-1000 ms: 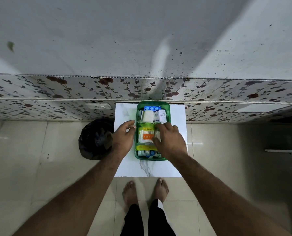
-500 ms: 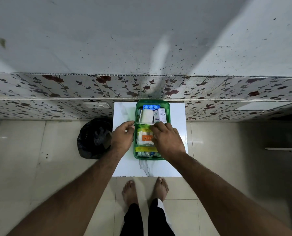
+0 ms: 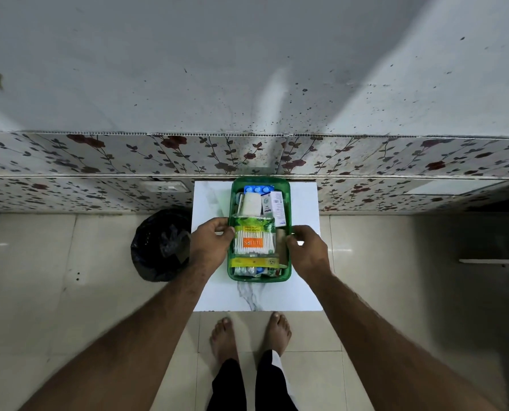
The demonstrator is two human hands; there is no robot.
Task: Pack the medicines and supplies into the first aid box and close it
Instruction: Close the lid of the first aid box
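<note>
- Lying on a white marble-patterned table [image 3: 302, 292], the green first aid box [image 3: 259, 277] is set with its long axis running away from the person toward the floral-tiled wall [image 3: 99, 155].
- The box is a rounded rectangle of translucent green plastic, and no lid is seen on it.
- A cotton swab packet [image 3: 254, 240] with an orange label is laid across the middle; a blue blister strip [image 3: 256, 189] and 2 small white cartons [image 3: 274, 204] are packed at the far end.
- The items at the near end are crowded and cannot be identified.
- The left hand [image 3: 210, 243] is curled against the box's left wall, the right hand [image 3: 306, 247] against its right wall; whether either rim is truly gripped cannot be told.
- A black bag [image 3: 161, 244] is seen on the glossy floor, left of the table.
</note>
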